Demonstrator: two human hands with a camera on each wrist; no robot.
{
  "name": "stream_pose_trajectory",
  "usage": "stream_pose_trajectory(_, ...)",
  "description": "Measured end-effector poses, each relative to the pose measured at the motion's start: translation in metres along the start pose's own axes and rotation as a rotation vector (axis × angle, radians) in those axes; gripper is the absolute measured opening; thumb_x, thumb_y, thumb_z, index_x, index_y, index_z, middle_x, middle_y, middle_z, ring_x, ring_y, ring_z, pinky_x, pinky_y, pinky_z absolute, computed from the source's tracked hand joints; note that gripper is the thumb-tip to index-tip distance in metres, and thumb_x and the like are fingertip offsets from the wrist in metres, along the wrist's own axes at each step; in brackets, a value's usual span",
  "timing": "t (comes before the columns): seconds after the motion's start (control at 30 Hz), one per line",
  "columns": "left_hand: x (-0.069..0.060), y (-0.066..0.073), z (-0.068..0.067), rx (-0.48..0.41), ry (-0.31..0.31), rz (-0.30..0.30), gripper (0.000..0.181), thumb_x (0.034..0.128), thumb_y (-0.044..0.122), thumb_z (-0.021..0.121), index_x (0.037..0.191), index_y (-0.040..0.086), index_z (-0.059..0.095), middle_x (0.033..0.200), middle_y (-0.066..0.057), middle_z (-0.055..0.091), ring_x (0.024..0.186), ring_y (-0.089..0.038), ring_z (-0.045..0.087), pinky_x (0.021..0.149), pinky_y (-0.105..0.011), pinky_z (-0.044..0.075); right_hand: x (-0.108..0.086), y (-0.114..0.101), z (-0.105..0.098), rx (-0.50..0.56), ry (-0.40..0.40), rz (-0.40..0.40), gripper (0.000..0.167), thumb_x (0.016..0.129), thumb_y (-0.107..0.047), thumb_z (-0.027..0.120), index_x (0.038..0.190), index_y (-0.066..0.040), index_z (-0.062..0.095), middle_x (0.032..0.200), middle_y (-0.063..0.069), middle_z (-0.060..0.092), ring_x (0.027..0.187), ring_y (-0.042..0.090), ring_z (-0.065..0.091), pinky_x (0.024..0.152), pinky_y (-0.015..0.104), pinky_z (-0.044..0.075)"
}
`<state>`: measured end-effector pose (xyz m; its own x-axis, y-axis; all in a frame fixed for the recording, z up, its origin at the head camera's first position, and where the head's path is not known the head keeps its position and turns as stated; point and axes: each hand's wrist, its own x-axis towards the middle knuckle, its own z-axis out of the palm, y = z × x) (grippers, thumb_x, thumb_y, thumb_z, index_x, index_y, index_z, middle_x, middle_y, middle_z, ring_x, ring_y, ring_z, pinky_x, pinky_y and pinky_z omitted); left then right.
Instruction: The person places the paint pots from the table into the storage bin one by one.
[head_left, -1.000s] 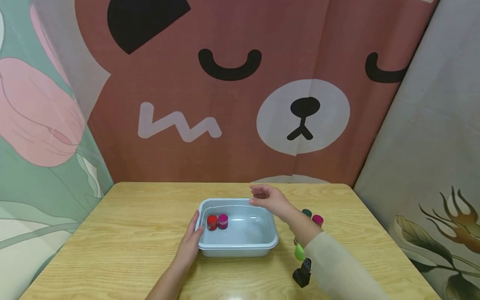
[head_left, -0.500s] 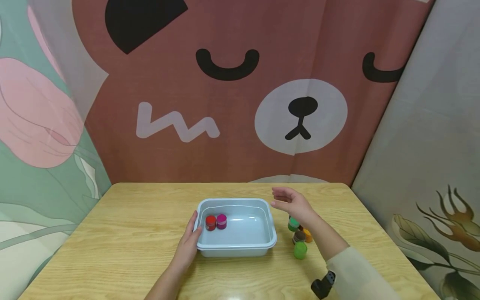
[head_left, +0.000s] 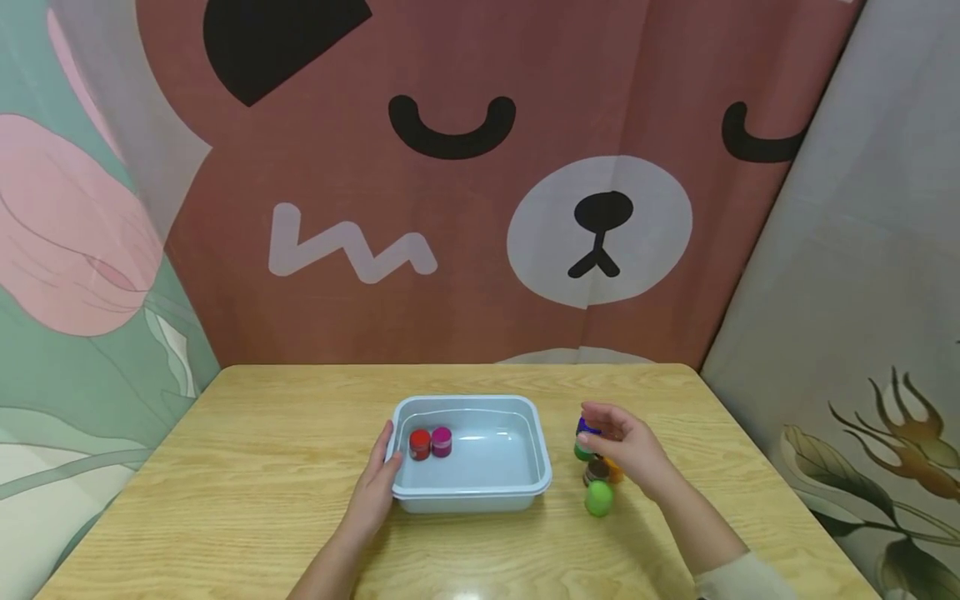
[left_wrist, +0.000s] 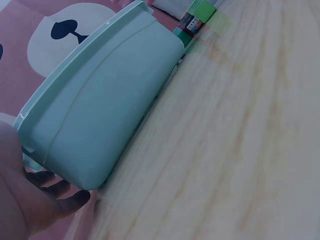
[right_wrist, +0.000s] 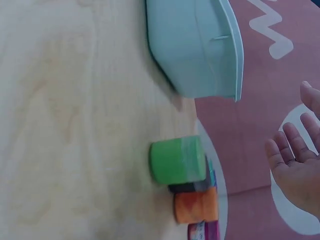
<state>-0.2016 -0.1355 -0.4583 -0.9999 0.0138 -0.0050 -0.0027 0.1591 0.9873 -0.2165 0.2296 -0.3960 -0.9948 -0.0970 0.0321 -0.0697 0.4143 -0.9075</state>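
A pale blue plastic tub (head_left: 472,500) stands on the table. Inside it, at the left, sit a red jar (head_left: 420,444) and a magenta jar (head_left: 441,442) side by side. My left hand (head_left: 372,483) holds the tub's left end, thumb at the rim and fingers along the outer wall, which the left wrist view shows at the corner. To the right of the tub, my right hand (head_left: 626,446) hovers at a group of small jars, fingers spread and nothing held. A blue jar (head_left: 587,427) and a green jar (head_left: 583,452) are partly behind its fingers.
Nearer the front of that group are a brown jar (head_left: 596,473), an orange jar (head_left: 615,472) and a light green jar (head_left: 598,498). A magenta jar (right_wrist: 212,231) shows low in the right wrist view. A bear-print curtain (head_left: 450,317) hangs behind the wooden table (head_left: 247,467).
My right hand has moved right and down, from over the tub's far right corner to the group of jars. My left hand stays on the tub, and the two jars inside remain in place.
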Motion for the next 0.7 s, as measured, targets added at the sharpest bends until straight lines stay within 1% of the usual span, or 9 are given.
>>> stream_pose_trajectory(0.2,0.0,0.0,0.0,0.005,0.006,0.005,0.058,0.1057,0.022,0.034,0.159,0.014,0.011,0.165,-0.017,0.007,0.151,-0.043,0.003,0.12,-0.064,0.004,-0.015,0.014,-0.001,-0.008,0.031,0.032,0.054,0.091,-0.019,0.07,0.139,-0.004,0.05,0.137,0.02,0.055,0.126,0.034,0.052,0.093,0.022,0.053)
stream_pose_trajectory(0.37,0.0,-0.001,0.0,0.016,0.01,0.017,0.058,0.1054,0.021,0.034,0.158,0.012,0.012,0.165,-0.018,0.008,0.151,-0.043,0.004,0.121,-0.063,0.004,-0.024,0.027,0.003,-0.01,0.046,0.06,0.051,0.09,-0.016,0.071,0.136,-0.002,0.054,0.132,0.019,0.057,0.124,0.033,0.054,0.093,0.023,0.054)
stream_pose_trajectory(0.57,0.0,-0.001,0.001,0.019,0.011,0.032,0.058,0.1052,0.02,0.034,0.158,0.01,0.013,0.165,-0.019,0.009,0.151,-0.043,0.004,0.121,-0.062,0.005,-0.031,0.043,0.006,-0.028,0.074,0.08,0.047,0.088,-0.013,0.073,0.131,-0.002,0.057,0.133,0.016,0.06,0.116,0.024,0.056,0.086,0.017,0.052)
stream_pose_trajectory(0.7,0.0,-0.001,0.001,0.016,0.006,0.021,0.058,0.1055,0.021,0.034,0.158,0.012,0.011,0.165,-0.018,0.008,0.151,-0.042,0.003,0.121,-0.063,0.004,-0.035,0.049,0.007,-0.019,0.063,0.076,0.049,0.087,-0.014,0.074,0.131,-0.003,0.058,0.131,0.015,0.061,0.113,0.021,0.056,0.085,0.017,0.052)
